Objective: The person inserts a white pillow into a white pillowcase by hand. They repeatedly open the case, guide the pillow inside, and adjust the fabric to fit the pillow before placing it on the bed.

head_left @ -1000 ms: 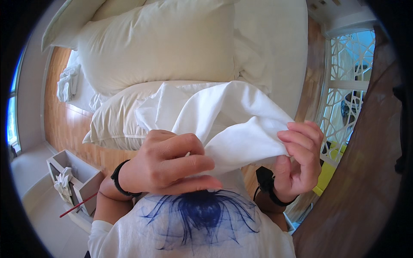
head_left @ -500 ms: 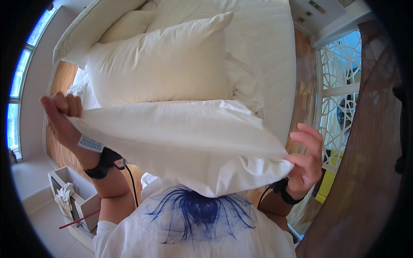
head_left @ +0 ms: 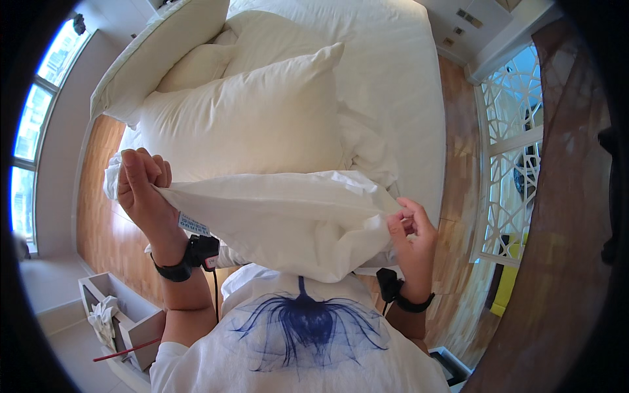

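Observation:
A white pillowcase (head_left: pixel 288 213) is stretched sideways in front of my chest, with a small printed label (head_left: pixel 194 224) near its left end. My left hand (head_left: pixel 144 183) is closed in a fist around its left corner. At the other end, my right hand (head_left: pixel 413 229) pinches the bunched right edge between thumb and fingers, the other fingers curled. Just beyond the cloth, a plump cream pillow (head_left: pixel 242 121) lies on the bed (head_left: pixel 400 92), its near edge hidden behind the pillowcase. Both wrists wear black straps with small black boxes.
A padded cream headboard or large cushion (head_left: pixel 160 62) rises at the far left, with a smaller pillow (head_left: pixel 196 69) beside it. An open drawer unit (head_left: pixel 144 327) holding a white cloth (head_left: pixel 103 318) stands at lower left. To the right are a lattice screen (head_left: pixel 508 209) and a brown surface (head_left: pixel 550 196).
My right hand has moved inward to the left, and my left hand slightly right and down. The pillowcase hangs less wide and more slack between them. The view has shifted a little.

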Action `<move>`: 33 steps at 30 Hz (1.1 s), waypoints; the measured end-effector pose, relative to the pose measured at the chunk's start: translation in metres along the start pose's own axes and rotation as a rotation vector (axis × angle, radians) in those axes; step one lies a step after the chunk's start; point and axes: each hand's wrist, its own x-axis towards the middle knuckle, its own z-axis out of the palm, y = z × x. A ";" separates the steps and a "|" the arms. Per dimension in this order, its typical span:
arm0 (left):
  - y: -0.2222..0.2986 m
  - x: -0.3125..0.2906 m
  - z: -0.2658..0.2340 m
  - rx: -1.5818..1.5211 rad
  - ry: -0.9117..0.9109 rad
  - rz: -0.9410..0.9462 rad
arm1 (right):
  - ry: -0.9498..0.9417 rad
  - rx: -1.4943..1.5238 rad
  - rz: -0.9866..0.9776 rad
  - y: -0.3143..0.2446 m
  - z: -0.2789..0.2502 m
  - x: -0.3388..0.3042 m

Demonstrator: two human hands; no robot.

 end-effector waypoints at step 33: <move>-0.031 -0.005 -0.023 0.126 -0.056 -0.068 | 0.178 0.383 -0.032 -0.004 -0.033 0.016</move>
